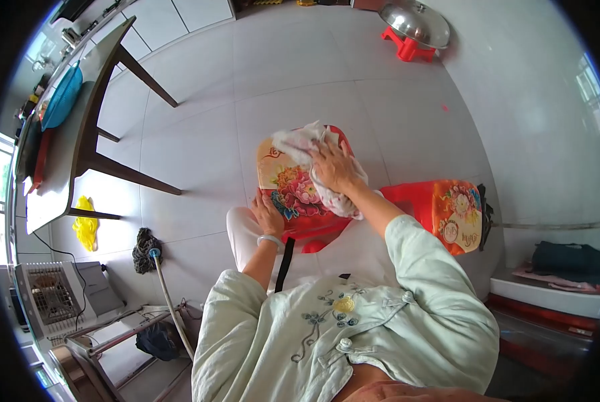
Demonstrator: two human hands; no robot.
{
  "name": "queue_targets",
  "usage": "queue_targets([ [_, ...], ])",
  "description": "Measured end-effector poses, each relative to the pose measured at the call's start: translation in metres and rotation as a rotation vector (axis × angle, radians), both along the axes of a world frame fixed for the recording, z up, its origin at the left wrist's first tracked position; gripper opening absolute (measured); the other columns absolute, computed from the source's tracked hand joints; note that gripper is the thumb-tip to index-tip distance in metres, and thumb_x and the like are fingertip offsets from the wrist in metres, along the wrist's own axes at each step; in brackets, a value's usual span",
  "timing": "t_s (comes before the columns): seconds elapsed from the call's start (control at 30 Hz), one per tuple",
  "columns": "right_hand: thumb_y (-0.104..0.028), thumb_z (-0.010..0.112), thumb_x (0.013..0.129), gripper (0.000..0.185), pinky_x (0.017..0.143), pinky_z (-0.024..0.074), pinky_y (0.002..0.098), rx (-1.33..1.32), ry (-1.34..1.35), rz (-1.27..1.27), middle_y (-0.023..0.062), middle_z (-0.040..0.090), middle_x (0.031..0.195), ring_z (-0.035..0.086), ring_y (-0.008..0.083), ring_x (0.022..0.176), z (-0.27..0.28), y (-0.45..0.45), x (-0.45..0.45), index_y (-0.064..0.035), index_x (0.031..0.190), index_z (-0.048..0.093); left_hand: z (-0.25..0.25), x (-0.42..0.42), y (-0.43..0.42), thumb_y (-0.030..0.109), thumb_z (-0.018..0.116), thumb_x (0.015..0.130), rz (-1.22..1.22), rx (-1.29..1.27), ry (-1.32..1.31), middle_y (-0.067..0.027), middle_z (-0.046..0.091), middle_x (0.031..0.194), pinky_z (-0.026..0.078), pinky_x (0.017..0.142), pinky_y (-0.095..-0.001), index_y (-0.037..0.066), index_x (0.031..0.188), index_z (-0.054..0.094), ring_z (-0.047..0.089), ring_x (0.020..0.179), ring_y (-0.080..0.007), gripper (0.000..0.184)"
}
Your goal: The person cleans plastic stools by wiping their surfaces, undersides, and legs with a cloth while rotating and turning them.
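Note:
A red plastic stool [290,221] with a peony-printed top stands on the floor in front of my knees. My right hand [333,166] presses a crumpled white cloth [337,197] with pinkish marks onto the right side of the stool's top. Part of the cloth spreads past my fingers to the far edge. My left hand [266,216], with a pale bracelet at the wrist, holds the stool's near left edge. Close to my right knee is a second red stool [414,199] with a similar flower print.
A dark-legged table [79,134] bears a blue basket [63,97] at left. Below lie a yellow cloth [85,224], a mop [147,251] and a heater [48,295]. At the back right, a metal lid [415,25] rests above a red stand [407,48] near the wall.

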State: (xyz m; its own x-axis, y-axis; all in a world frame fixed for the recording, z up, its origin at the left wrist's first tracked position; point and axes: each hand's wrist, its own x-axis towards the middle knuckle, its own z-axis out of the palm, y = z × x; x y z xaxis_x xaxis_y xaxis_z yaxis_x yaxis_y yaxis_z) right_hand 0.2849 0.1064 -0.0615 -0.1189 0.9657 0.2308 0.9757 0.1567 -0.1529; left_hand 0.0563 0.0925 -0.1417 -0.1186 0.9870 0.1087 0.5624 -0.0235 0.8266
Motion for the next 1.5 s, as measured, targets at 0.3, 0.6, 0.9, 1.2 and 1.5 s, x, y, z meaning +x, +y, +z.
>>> queue_targets([
  [0.3, -0.027, 0.046, 0.089, 0.036, 0.090, 0.0435, 0.0513, 0.002, 0.159, -0.452, 0.0177, 0.062, 0.107, 0.059, 0.0387, 0.096, -0.015, 0.085, 0.046, -0.0049, 0.115, 0.056, 0.005, 0.001, -0.002, 0.032, 0.034, 0.101, 0.002, -0.003, -0.029, -0.0221, 0.050, 0.119, 0.034, 0.098, -0.0434, 0.001, 0.133, 0.046, 0.045, 0.112, -0.0372, 0.047],
  [0.6, -0.040, 0.053, 0.086, 0.043, 0.080, 0.0471, 0.0502, -0.014, 0.532, -0.737, 0.0227, 0.065, 0.099, 0.061, 0.0420, 0.091, -0.021, 0.028, 0.109, -0.0028, 0.107, 0.057, 0.001, 0.004, -0.001, 0.031, 0.035, 0.100, 0.022, 0.018, -0.104, -0.0222, 0.051, 0.118, 0.034, 0.098, -0.0436, 0.001, 0.134, 0.045, 0.045, 0.111, -0.0375, 0.046],
  [0.9, -0.029, 0.059, 0.085, 0.040, 0.106, 0.0310, 0.0451, 0.101, 0.007, -0.091, 0.0159, 0.047, 0.130, 0.040, 0.0344, 0.125, -0.004, 0.061, 0.008, -0.0067, 0.117, 0.055, -0.003, 0.004, -0.003, 0.033, 0.033, 0.101, 0.041, 0.034, -0.152, -0.0217, 0.050, 0.117, 0.035, 0.098, -0.0416, 0.001, 0.133, 0.047, 0.046, 0.110, -0.0359, 0.046],
  [1.2, -0.027, 0.058, 0.084, 0.036, 0.106, 0.0323, 0.0439, 0.171, 0.074, 0.379, 0.0110, 0.052, 0.127, 0.043, 0.0299, 0.124, -0.016, 0.080, -0.112, -0.0091, 0.116, 0.058, -0.005, 0.003, -0.001, 0.029, 0.034, 0.101, 0.042, 0.013, -0.177, -0.0231, 0.050, 0.121, 0.035, 0.099, -0.0420, 0.000, 0.132, 0.046, 0.046, 0.113, -0.0369, 0.044],
  [1.5, -0.016, 0.060, 0.080, 0.031, 0.101, 0.0358, 0.0440, 0.169, 0.236, 0.383, 0.0125, 0.053, 0.117, 0.046, 0.0310, 0.119, 0.004, -0.038, -0.108, -0.0049, 0.108, 0.058, -0.024, 0.008, 0.002, 0.033, 0.039, 0.099, 0.236, -0.007, -0.355, -0.0234, 0.054, 0.125, 0.037, 0.100, -0.0399, -0.004, 0.129, 0.047, 0.050, 0.116, -0.0368, 0.048],
])
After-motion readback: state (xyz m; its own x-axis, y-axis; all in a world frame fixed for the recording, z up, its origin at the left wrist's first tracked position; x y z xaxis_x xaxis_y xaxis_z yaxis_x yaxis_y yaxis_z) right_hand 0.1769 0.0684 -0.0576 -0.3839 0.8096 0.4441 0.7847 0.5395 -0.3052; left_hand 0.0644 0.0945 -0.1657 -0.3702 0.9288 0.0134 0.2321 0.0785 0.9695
